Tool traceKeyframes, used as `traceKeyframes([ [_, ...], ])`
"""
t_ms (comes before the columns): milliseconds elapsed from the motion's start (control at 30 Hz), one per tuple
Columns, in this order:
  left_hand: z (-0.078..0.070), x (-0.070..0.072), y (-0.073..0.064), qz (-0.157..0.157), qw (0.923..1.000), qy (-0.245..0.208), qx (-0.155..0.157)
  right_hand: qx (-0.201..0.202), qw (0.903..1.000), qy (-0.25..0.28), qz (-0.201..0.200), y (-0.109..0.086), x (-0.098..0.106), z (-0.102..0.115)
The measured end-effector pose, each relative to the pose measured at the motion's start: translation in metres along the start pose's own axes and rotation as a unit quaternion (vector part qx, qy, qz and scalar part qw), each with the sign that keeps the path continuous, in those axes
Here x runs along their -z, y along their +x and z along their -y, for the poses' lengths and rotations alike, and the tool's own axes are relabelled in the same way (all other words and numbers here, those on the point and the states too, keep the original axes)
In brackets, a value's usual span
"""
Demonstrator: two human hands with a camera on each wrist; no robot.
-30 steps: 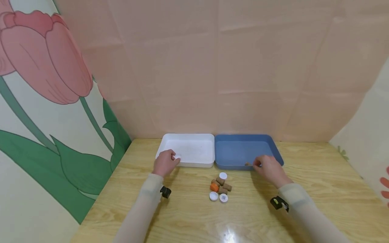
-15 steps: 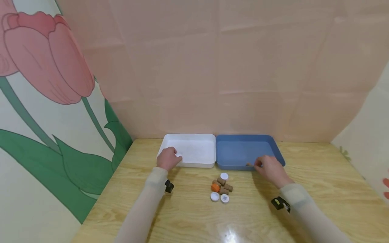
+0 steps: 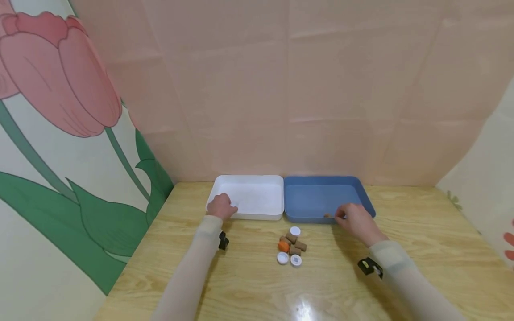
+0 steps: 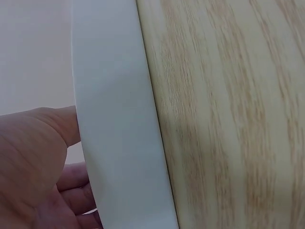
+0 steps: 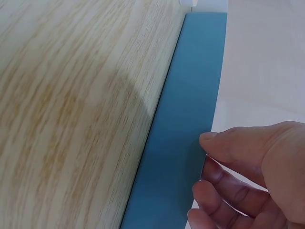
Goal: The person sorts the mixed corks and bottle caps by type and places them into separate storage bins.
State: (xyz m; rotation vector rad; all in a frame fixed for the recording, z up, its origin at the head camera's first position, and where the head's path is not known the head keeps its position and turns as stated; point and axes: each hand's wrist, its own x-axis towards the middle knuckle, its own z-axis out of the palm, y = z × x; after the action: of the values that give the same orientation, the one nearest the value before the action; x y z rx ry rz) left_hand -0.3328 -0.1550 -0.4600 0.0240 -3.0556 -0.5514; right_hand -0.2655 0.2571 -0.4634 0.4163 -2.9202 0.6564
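My left hand [image 3: 222, 206] reaches over the near-left rim of a white tray [image 3: 257, 217]; in the left wrist view its thumb and fingers stand apart, their tips hidden behind the tray wall. A faint white shape beside the thumb is too unclear to name. Over the near-right rim of a blue tray [image 3: 309, 220] bends my right hand [image 3: 356, 221], fingers loosely curled with nothing visible between them. Just left of its fingertips a brown cork [image 3: 328, 216] lies inside the blue tray, mostly hidden by the rim.
Between the arms, several brown corks [image 3: 300, 245] lie clustered on the wooden table [image 3: 249, 276] with an orange piece [image 3: 283, 246]. Around them are a white cap [image 3: 295, 231] and two more white caps [image 3: 283, 258] nearer me. A pink cloth backdrop [image 3: 289, 89] rises behind the trays.
A white cap visible at my left fingers a second ago no longer shows in their grasp, and that hand has shifted slightly. The right hand stays almost still by the cork.
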Motion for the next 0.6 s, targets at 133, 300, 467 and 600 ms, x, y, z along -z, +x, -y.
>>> traceKeyframes([
  [133,0.0031,-0.0013,0.0033,0.006,0.9999,-0.009,0.006,0.000,1.0000,0.001,-0.001,0.0003,0.0017,0.0017],
  [300,0.0026,-0.0008,0.0052,0.010,0.9999,-0.006,0.008,0.001,1.0000,-0.003,0.000,0.0011,0.0025,0.0009],
  [467,0.0010,0.0014,0.0025,0.012,0.9998,-0.009,0.012,0.000,1.0000,0.002,0.004,0.0010,0.0011,-0.0009],
  [600,0.0017,0.0026,-0.0017,-0.003,0.9998,-0.021,-0.004,0.001,1.0000,0.001,0.002,0.0004,-0.0001,-0.0018],
])
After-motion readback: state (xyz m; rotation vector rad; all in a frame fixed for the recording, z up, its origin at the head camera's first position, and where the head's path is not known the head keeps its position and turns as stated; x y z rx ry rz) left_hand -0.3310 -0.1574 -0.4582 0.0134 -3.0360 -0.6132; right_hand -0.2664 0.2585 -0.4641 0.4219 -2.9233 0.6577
